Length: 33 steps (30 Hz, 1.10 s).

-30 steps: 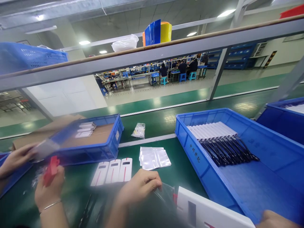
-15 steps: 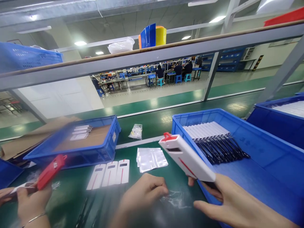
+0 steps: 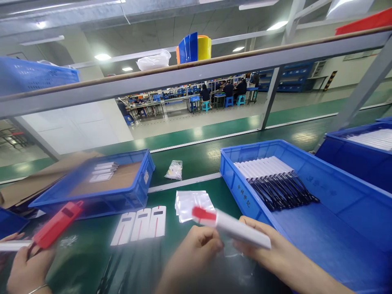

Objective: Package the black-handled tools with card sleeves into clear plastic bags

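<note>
A white plastic case with a red end is in my right hand, tilted, its red end pointing left. Closed fingers of my left hand sit just below that red end; what they hold, if anything, is hidden. Crumpled clear plastic shows blurred between my hands. Behind my left hand lies a stack of clear plastic bags. Several white cases with a window and a red line lie in a row to the left. Black cords rest on the green table in front of them.
A blue bin at right holds a row of white cases with black cords. Another blue bin stands at left with a few white cases. At far left a co-worker's hand holds a red case. A small bag lies behind.
The white and red case in my right hand has turned from steep to flatter, edge towards me, and moved down and left. The co-worker's red case has shifted slightly down and left.
</note>
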Available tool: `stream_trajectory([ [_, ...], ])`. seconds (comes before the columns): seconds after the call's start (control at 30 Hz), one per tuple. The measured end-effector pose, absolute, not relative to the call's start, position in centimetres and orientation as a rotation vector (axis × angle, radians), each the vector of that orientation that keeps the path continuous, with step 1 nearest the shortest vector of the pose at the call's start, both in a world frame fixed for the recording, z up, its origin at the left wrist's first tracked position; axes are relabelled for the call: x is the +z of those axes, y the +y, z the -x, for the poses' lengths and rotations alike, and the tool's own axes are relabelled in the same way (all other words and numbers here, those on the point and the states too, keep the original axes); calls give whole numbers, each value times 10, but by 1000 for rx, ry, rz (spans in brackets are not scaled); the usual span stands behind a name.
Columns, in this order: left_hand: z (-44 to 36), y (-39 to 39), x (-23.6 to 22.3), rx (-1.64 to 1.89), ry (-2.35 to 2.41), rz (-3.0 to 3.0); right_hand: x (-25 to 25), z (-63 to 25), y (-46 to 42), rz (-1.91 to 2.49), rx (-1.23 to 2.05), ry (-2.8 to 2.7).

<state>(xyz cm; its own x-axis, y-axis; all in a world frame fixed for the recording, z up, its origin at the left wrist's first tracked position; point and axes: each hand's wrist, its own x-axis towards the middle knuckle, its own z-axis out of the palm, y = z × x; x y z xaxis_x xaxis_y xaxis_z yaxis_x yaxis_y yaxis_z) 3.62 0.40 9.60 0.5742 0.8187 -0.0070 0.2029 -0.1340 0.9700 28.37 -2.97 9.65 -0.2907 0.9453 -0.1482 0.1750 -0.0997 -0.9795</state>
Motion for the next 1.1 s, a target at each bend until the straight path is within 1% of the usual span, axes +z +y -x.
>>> stream_trajectory([
  [0.07, -68, 5, 69, 701, 908, -1633, 97, -285, -31, 1332, 1432, -1428],
  [0.13, -81, 5, 55, 737, 972, -1634, 93, -287, -32, 1376, 1432, -1411],
  [0.3, -76, 1, 58, 792, 1022, -1810, 82, -287, -35, 1350, 1600, -1397],
  [0.43, -76, -2, 59, 855, 970, -2043, 86, -281, -38, 1273, 1623, -1428],
  [0.53, -75, -2, 58, 907, 1001, -2059, 83, -284, -39, 1293, 1662, -1456],
  [0.67, -75, -3, 61, 839, 1044, -1853, 78, -290, -41, 1342, 1592, -1541],
  [0.77, -77, -5, 66, 788, 1077, -1669, 85, -289, -45, 1328, 1568, -1573],
  [0.93, -80, -4, 72, 792, 1032, -1624, 100, -285, -49, 1405, 1508, -1668],
  [1.0, -79, -2, 71, 807, 1001, -1592, 99, -290, -49, 1464, 1398, -1723],
  [1.1, -73, 4, 65, 852, 955, -1573, 85, -313, -56, 1561, 1159, -1812],
])
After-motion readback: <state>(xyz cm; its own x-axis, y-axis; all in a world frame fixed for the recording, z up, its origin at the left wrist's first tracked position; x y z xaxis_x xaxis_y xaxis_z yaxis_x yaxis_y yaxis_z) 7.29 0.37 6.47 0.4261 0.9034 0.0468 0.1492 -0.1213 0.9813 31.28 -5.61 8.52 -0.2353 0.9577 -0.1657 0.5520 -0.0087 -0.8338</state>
